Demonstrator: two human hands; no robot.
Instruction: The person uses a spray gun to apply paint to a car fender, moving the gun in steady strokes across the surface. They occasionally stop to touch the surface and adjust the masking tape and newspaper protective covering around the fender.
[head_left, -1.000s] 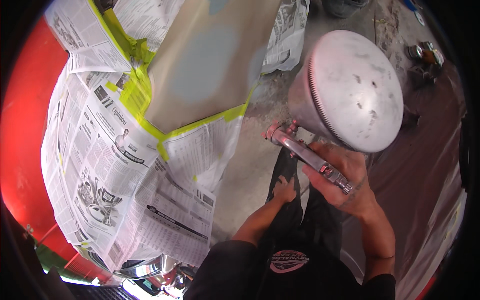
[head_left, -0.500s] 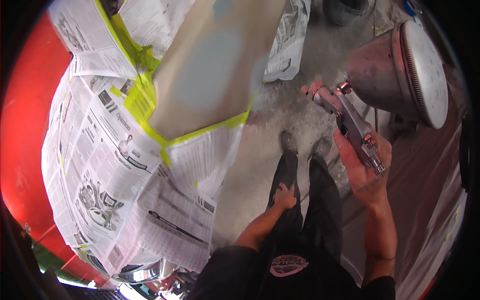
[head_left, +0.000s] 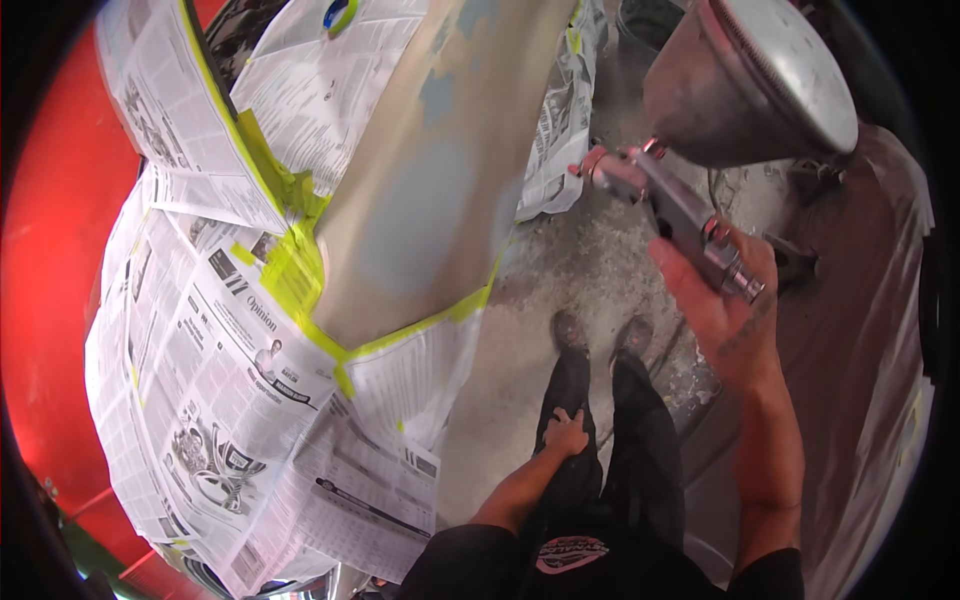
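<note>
Spray gun (head_left: 690, 215) is in the right hand (head_left: 738, 315), held up over the concrete floor (head_left: 600, 262), to the right of the beige panel (head_left: 375, 295) and apart from it. The right hand is clamped on the handle, with the thumb along its left side; the other fingers are mostly hidden behind it. The nozzle end points left, toward the panel, and the metal fitting at the handle's foot points down and to the right. A large metal cup (head_left: 700, 105) sits on the gun, tilted, its pale round lid (head_left: 795, 65) facing up and right.

The left hand (head_left: 566, 433) hangs low in front of the left leg of the black trousers (head_left: 645, 430), with nothing visible in it. Its fingers are too small to tell whether they are apart or together, and I cannot tell whether it touches the cloth.

Grey patches (head_left: 420, 215) mark the panel. Yellow tape (head_left: 295, 265) edges it, joining newspaper (head_left: 225, 430) that covers the area to its left and below. Red bodywork (head_left: 55, 300) shows at the far left. 1 tape roll (head_left: 340, 15) lies on the paper near the top. 2 dark shoes (head_left: 632, 335) stand on the floor.
</note>
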